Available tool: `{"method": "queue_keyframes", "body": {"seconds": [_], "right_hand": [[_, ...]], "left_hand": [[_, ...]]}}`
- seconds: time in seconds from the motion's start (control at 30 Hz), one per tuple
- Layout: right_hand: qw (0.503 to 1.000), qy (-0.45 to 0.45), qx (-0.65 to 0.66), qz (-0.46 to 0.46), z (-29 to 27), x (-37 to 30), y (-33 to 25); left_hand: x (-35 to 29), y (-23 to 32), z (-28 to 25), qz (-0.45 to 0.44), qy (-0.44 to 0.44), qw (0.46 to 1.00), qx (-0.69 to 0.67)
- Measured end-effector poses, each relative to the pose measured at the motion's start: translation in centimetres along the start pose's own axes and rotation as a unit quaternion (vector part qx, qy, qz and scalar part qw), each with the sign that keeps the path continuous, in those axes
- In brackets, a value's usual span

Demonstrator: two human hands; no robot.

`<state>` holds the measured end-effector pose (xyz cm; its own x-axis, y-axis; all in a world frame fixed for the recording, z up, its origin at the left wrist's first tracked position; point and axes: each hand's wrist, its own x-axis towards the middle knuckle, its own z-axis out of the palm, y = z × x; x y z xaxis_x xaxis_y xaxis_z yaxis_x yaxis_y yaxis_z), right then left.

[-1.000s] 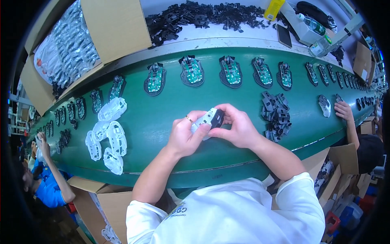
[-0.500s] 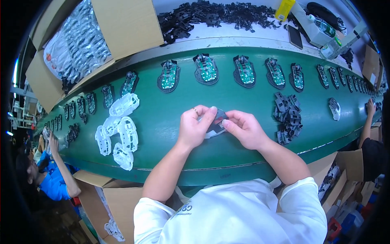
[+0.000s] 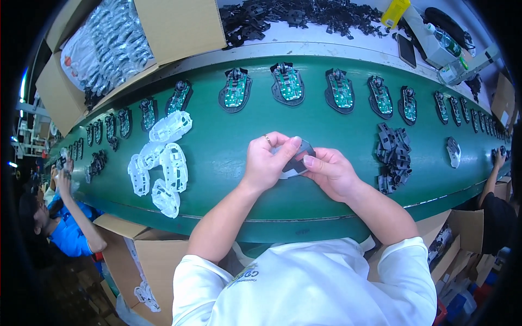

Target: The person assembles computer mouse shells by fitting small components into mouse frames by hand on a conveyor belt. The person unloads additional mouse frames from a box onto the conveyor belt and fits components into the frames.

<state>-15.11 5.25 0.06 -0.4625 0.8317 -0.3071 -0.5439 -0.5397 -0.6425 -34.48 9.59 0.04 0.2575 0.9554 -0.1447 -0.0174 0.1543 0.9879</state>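
Above the green belt, both my hands hold a mouse shell (image 3: 296, 166), grey with a dark middle and a paler edge. My left hand (image 3: 267, 161) pinches its left side, thumb on top. From the right, my right hand (image 3: 330, 170) grips the shell with the thumb pressed on its face and the fingers curled beneath. Part of the shell is hidden by the fingers. White plastic mouse shells (image 3: 174, 167) lie in a loose group to the left of my hands. To the right sits a heap of black plastic parts (image 3: 392, 157).
Mouse bases with green circuit boards (image 3: 235, 93) line the far side of the belt (image 3: 217, 179). A grey-white shell (image 3: 453, 152) lies at right. An open carton (image 3: 179, 27) with bagged parts stands back left. Black parts (image 3: 304, 13) cover the shelf beyond. Co-workers sit at both ends.
The shell has turned in my fingers, its grey top now showing more. Belt items appear shifted slightly: the far row rightward, the white shells a little upward. Both hands keep hold.
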Motion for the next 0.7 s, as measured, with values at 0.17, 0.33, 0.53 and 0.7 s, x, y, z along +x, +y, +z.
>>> {"method": "queue_keyframes", "body": {"seconds": [0.17, 0.33, 0.53, 0.7], "right_hand": [[0.998, 0.018, -0.061, -0.022, 0.2, 0.1, 0.0], [0.974, 0.085, -0.186, -0.099, 1.4, 0.2, 0.4], [0.949, 0.123, -0.218, -0.191, 2.3, 0.4, 2.5], [0.970, 0.109, -0.156, -0.153, 2.1, 0.6, 1.4]], "left_hand": [[0.0, -0.1, -0.1, 0.002, 0.001, 0.999, -0.032], [-0.4, 0.0, -0.1, 0.034, 0.034, 0.994, -0.102], [-1.0, -0.1, 0.9, 0.105, 0.094, 0.990, 0.014], [-0.4, -0.8, 0.6, 0.095, 0.087, 0.992, -0.006]]}}
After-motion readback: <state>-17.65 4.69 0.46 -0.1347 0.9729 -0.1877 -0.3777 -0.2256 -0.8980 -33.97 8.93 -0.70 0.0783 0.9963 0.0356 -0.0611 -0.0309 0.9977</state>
